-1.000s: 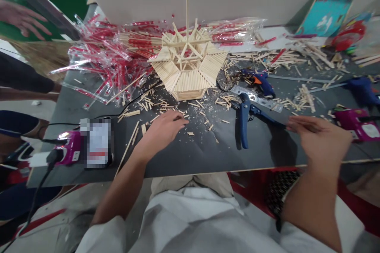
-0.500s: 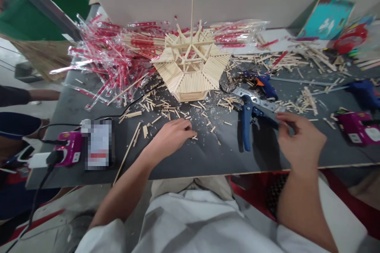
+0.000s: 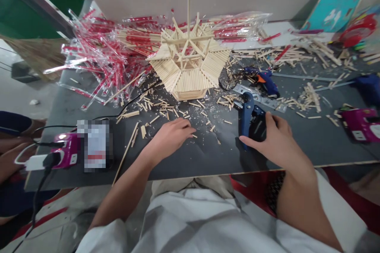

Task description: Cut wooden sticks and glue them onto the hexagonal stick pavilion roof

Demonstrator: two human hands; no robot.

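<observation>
Head view, and your right hand is spread pretty wide at the blue cutter, which lies on the dark table right of center. Your thumb is at the lower end of the near blue handle and your fingers are over by the other handle, so the 2 handles sit between them. Can't tell how firmly you're touching it, tbh.

Your left hand is low over the table with the fingers curled in, so that grip is narrow. There's a small stick piece right at the fingertips, but I can't tell if you've got it pinched.

The stick model sits beyond your hands, roughly in the middle, with 1 tall stick poking straight up. Short offcuts are scattered in front of it. A metal ruler lies just behind the cutter, partly under it, with a blue-and-orange glue gun just past that.

Over on your left you've got 1 long stick, a blurred-out phone and a magenta power box with plugs in it. Behind those there's a big heap of red and clear wrappers, beside the model.
</observation>
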